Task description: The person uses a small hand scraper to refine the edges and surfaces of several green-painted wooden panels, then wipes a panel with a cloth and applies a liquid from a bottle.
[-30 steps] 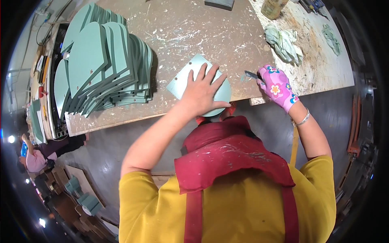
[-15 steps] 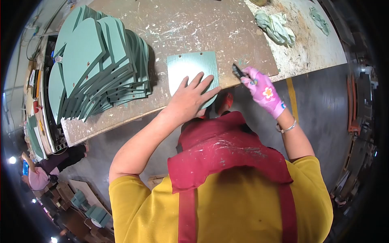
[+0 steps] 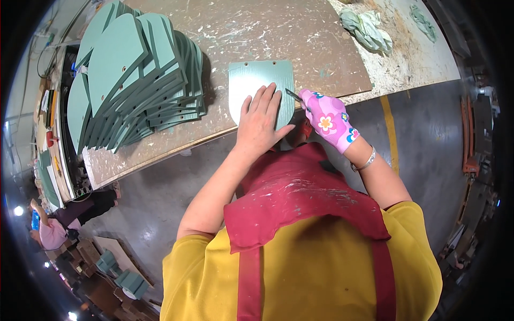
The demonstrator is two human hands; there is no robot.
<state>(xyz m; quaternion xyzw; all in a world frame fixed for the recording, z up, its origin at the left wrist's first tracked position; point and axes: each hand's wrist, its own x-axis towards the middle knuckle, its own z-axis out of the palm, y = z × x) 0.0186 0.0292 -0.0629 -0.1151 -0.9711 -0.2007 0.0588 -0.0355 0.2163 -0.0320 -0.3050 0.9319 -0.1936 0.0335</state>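
Observation:
A pale green panel [image 3: 243, 75] lies at the front edge of the worktable, with a straight far side, two small holes and a rounded near end. Flat on it rests my bare left hand [image 3: 262, 115], fingers stretched out and thumb apart. My right hand [image 3: 326, 117], in a pink flowered glove, is closed around a dark utility knife [image 3: 292, 94]. The knife's tip meets or nearly meets the panel's right edge; I cannot tell if it touches. Most of the handle is hidden by the glove.
On the left of the worktable [image 3: 225, 32] leans a tall stack of similar green panels [image 3: 120, 64]. Crumpled pale cloths [image 3: 367, 32] lie at the far right. Another person [image 3: 53, 232] is at the lower left, beyond the table. Grey floor shows past the front edge.
My right hand has moved left with the knife, bringing it to the panel's right edge. My left hand and the panel have shifted slightly right in the view; the hand's fingers are closer together.

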